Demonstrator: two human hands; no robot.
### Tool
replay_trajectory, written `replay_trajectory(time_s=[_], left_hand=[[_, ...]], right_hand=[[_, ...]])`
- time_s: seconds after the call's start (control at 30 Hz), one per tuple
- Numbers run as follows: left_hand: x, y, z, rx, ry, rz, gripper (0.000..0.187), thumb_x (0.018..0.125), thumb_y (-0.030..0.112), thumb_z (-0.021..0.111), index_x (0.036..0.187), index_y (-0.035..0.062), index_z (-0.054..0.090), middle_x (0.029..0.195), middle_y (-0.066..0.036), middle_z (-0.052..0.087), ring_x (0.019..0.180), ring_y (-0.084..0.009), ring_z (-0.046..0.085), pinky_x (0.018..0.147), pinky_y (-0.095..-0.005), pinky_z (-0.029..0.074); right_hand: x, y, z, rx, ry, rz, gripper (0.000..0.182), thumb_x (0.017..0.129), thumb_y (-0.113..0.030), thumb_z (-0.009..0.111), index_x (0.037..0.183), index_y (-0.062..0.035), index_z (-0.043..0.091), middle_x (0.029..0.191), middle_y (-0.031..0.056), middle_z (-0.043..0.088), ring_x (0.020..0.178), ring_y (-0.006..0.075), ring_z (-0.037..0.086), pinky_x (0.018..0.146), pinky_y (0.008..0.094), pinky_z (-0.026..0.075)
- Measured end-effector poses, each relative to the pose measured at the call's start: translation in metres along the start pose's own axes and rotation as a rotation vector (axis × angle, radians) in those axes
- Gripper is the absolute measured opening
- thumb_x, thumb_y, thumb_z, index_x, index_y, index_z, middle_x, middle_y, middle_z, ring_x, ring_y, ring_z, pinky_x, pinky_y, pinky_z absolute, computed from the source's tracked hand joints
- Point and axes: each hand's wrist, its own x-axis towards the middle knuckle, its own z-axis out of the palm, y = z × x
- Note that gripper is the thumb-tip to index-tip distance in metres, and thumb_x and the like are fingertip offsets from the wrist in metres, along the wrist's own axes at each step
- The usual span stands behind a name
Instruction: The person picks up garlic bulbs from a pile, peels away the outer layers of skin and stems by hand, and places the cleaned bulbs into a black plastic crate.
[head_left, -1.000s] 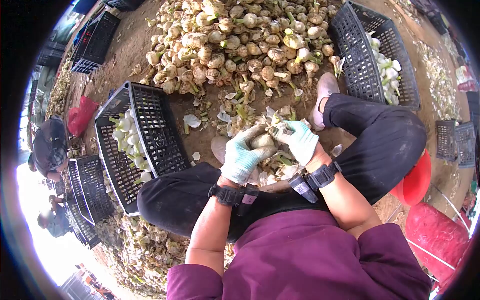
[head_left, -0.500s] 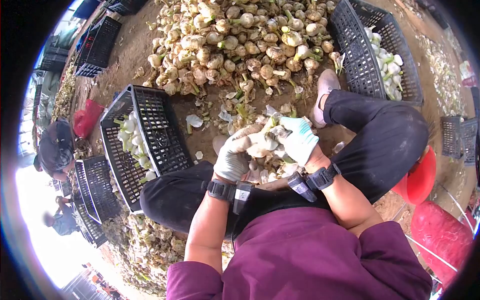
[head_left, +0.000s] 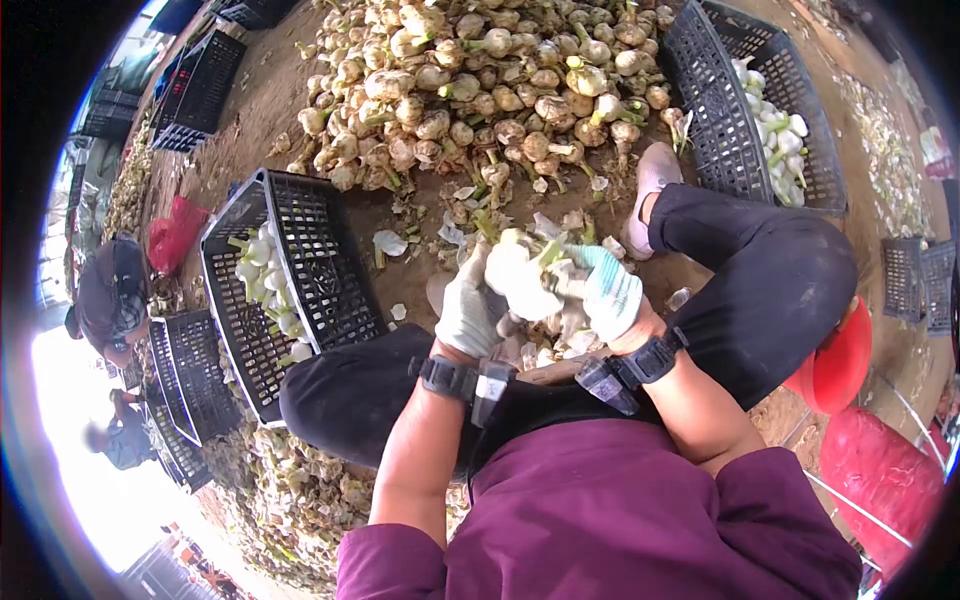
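Note:
A pale garlic bulb [head_left: 522, 282] with a short green stem is held between my two gloved hands, above my lap. My left hand [head_left: 466, 312] is closed around its left side. On the right, my right hand [head_left: 612, 292] is closed at the stem side, its fingers curled against the bulb and its loose skin. Some fingertips are hidden behind the bulb. Torn skins lie on the ground below the hands. Beyond them rises a heap of unpeeled garlic [head_left: 500, 90], brownish and stemmed.
A black crate [head_left: 325, 265] with white garlic stands left of my knee; another crate [head_left: 705, 120] with white garlic is at the upper right. A red bucket [head_left: 840, 360] and red sack [head_left: 875, 480] sit right. At far left are stacked crates and a person [head_left: 110, 290].
The bulb has turned and shows more white surface. My left fingers have shifted down along its side, and my right hand has rotated slightly, moving right and down.

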Motion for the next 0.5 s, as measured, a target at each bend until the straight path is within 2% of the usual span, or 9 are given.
replay_trajectory(time_s=[0.03, 0.07, 0.1, 0.17, 0.2, 0.3, 0.33, 0.37, 0.5], left_hand=[[0.002, 0.004, -0.005, 0.013, -0.004, -0.067, 0.042, 0.085, 0.047, 0.034, 0.095, 0.0104, 0.052, 0.070, -0.003, 0.059, 0.048, -0.0117, 0.054, 0.029, -0.0180, 0.034], [0.006, 0.006, -0.011, -0.054, -0.087, -0.088, 0.040, 0.085, 0.044, 0.038, 0.095, 0.0087, 0.053, 0.077, -0.005, 0.060, 0.056, -0.0139, 0.058, 0.039, -0.0234, 0.047], [0.016, -0.005, -0.007, -0.083, 0.102, 0.092, 0.043, 0.084, 0.043, 0.042, 0.102, 0.0051, 0.050, 0.088, -0.008, 0.058, 0.075, -0.0167, 0.059, 0.060, -0.0288, 0.050], [0.016, -0.006, -0.011, 0.265, 0.051, 0.517, 0.046, 0.083, 0.039, 0.046, 0.110, 0.0019, 0.046, 0.098, -0.010, 0.054, 0.089, -0.0193, 0.054, 0.078, -0.0318, 0.045], [0.014, -0.006, -0.012, 0.200, -0.065, 0.493, 0.046, 0.081, 0.030, 0.054, 0.115, 0.0010, 0.042, 0.102, -0.009, 0.052, 0.092, -0.0196, 0.051, 0.082, -0.0301, 0.042], [0.006, -0.005, -0.013, 0.267, 0.018, 0.368, 0.046, 0.072, 0.017, 0.064, 0.111, 0.0008, 0.045, 0.099, -0.007, 0.054, 0.089, -0.0155, 0.052, 0.078, -0.0275, 0.043], [0.000, 0.001, -0.012, 0.198, 0.013, 0.254, 0.049, 0.069, 0.015, 0.067, 0.111, 0.0008, 0.046, 0.099, -0.007, 0.054, 0.089, -0.0158, 0.052, 0.077, -0.0275, 0.043], [-0.001, 0.002, -0.008, 0.205, 0.008, 0.251, 0.049, 0.069, 0.015, 0.067, 0.111, 0.0008, 0.046, 0.099, -0.007, 0.054, 0.089, -0.0158, 0.052, 0.077, -0.0275, 0.043], [0.000, -0.006, -0.007, 0.175, -0.187, 0.316, 0.048, 0.066, 0.016, 0.069, 0.107, -0.0005, 0.048, 0.097, -0.008, 0.055, 0.088, -0.0178, 0.053, 0.076, -0.0284, 0.044]], right_hand=[[-0.004, 0.013, 0.002, -0.499, 0.011, -0.236, 0.023, 0.079, -0.010, 0.051, 0.101, -0.0073, 0.057, 0.101, 0.0094, 0.054, 0.094, 0.0192, 0.052, 0.080, 0.0270, 0.042], [-0.002, 0.015, 0.008, -0.210, 0.045, -0.057, 0.024, 0.080, -0.009, 0.050, 0.103, -0.0075, 0.056, 0.099, 0.0099, 0.054, 0.093, 0.0182, 0.053, 0.081, 0.0258, 0.041], [0.000, 0.022, 0.009, -0.211, 0.044, -0.056, 0.024, 0.080, -0.009, 0.050, 0.103, -0.0075, 0.056, 0.099, 0.0099, 0.054, 0.093, 0.0182, 0.053, 0.081, 0.0258, 0.041], [0.011, 0.031, 0.004, -0.308, 0.022, -0.271, 0.023, 0.077, -0.018, 0.051, 0.094, -0.0031, 0.056, 0.089, 0.0118, 0.056, 0.083, 0.0203, 0.054, 0.072, 0.0276, 0.043], [0.016, 0.028, 0.006, 0.090, -0.030, -0.081, 0.025, 0.077, -0.016, 0.050, 0.097, -0.0022, 0.056, 0.091, 0.0123, 0.056, 0.081, 0.0205, 0.055, 0.067, 0.0267, 0.044], [0.019, 0.054, 0.014, -0.421, 0.180, -0.065, 0.026, 0.076, -0.013, 0.051, 0.099, -0.0004, 0.055, 0.086, 0.0139, 0.058, 0.076, 0.0223, 0.057, 0.062, 0.0269, 0.045], [0.040, 0.059, 0.007, 0.043, 0.012, 0.371, 0.025, 0.074, -0.009, 0.051, 0.097, 0.0004, 0.056, 0.082, 0.0168, 0.059, 0.073, 0.0260, 0.058, 0.059, 0.0298, 0.046], [0.046, 0.060, 0.007, -0.165, 0.196, 0.307, 0.020, 0.073, -0.009, 0.052, 0.092, -0.0013, 0.057, 0.078, 0.0188, 0.059, 0.071, 0.0271, 0.058, 0.061, 0.0331, 0.045], [0.051, 0.087, 0.009, -0.579, 0.178, 0.262, 0.018, 0.074, -0.010, 0.053, 0.091, -0.0050, 0.057, 0.080, 0.0194, 0.058, 0.069, 0.0244, 0.057, 0.063, 0.0345, 0.043]])
